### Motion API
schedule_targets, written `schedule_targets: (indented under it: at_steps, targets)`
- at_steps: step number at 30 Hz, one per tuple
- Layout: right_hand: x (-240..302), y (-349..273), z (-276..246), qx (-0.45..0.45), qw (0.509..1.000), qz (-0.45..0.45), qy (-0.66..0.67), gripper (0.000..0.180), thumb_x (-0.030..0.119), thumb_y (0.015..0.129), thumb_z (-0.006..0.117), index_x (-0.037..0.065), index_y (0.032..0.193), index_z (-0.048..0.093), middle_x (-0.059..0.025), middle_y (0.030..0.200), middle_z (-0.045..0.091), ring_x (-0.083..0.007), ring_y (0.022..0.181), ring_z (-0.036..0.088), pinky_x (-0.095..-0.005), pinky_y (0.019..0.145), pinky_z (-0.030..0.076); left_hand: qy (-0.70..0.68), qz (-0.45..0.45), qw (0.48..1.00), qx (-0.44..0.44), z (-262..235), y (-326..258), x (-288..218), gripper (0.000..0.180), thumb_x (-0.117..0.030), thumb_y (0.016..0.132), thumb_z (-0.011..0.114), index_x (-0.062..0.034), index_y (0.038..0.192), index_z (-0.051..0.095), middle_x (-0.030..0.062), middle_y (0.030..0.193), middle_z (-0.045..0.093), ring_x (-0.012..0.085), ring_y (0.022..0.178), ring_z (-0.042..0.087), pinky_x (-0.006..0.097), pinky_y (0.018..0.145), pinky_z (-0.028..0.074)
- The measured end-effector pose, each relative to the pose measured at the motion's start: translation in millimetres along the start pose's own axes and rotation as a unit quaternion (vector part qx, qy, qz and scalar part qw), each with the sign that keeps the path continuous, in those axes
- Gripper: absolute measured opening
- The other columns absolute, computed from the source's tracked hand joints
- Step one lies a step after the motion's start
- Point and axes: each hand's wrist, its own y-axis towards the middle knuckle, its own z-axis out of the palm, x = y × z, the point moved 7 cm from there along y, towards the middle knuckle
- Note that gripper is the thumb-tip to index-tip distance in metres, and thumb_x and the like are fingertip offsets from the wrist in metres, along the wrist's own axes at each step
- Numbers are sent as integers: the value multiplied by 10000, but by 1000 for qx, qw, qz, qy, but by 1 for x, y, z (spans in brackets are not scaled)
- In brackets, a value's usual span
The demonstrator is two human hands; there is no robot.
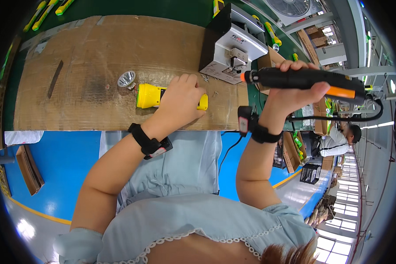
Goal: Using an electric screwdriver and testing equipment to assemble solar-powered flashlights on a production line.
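In the head view, our left hand [182, 99] lies palm-down at frame centre, fingers curled around a yellow flashlight body [149, 96] lying lengthwise left-right, open end pointing left toward a silver reflector [126, 79]. Our right hand [295, 90], raised at right, grips a black electric screwdriver [303, 80], tip pointing left. Bare cardboard mat [83, 57] spreads leftward.

Single view, head-worn wide fisheye camera, looking steeply down over the person's chest and both forearms, which enter from the lower edge. Faces forward onto the brown cardboard-covered worktable [97, 66], close range, table filling the upper left. Edges bend toward the black circular rim. Right side takes in the factory aisle. No second view to overlap.
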Motion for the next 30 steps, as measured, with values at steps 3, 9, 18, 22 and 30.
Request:
schedule_targets:
  at_steps: [3, 9, 18, 22, 30]
  targets:
    - [1, 17, 8, -9, 997, -43, -62, 594, 568, 782, 611, 32, 978, 446, -116, 704, 541, -244, 591, 537, -360, 584, 473, -9, 16, 1000, -13, -3, -1, 0, 372, -187, 580, 774, -72, 908, 642, 89, 938, 516, 276, 963, 496, 377, 843, 408]
    - [-22, 25, 13, 5, 994, -66, -91, 449, 401, 841, 626, 5, 938, 438, -127, 651, 546, -231, 524, 555, -353, 513, 495, -54, 66, 993, -81, -31, -7, -19, 433, -128, 583, 757, -78, 978, 586, 109, 990, 519, 307, 1019, 486, 392, 868, 394]
    - [-35, 29, 16, 50, 997, 16, -60, 347, 315, 881, 592, 6, 916, 438, -116, 609, 535, -196, 501, 555, -296, 450, 466, 90, -29, 995, -36, -88, -50, 31, 527, -221, 583, 786, -68, 1034, 560, 117, 1027, 530, 321, 1068, 460, 425, 944, 339]
    - [-40, 1, 18, 58, 989, 133, -17, 474, 493, 854, 530, 28, 915, 461, -118, 665, 513, -231, 549, 518, -359, 532, 467, 51, -23, 998, -28, -72, -56, 40, 507, -246, 611, 782, -61, 1032, 569, 113, 1002, 528, 310, 1045, 461, 426, 976, 311]
    - [-6, -14, 20, 32, 994, -31, -99, 533, 527, 820, 588, 31, 949, 440, -121, 692, 533, -234, 554, 539, -365, 546, 491, 32, -29, 997, -62, -61, -58, 29, 463, -179, 616, 776, -59, 1018, 581, 114, 1005, 503, 322, 1053, 437, 445, 969, 300]
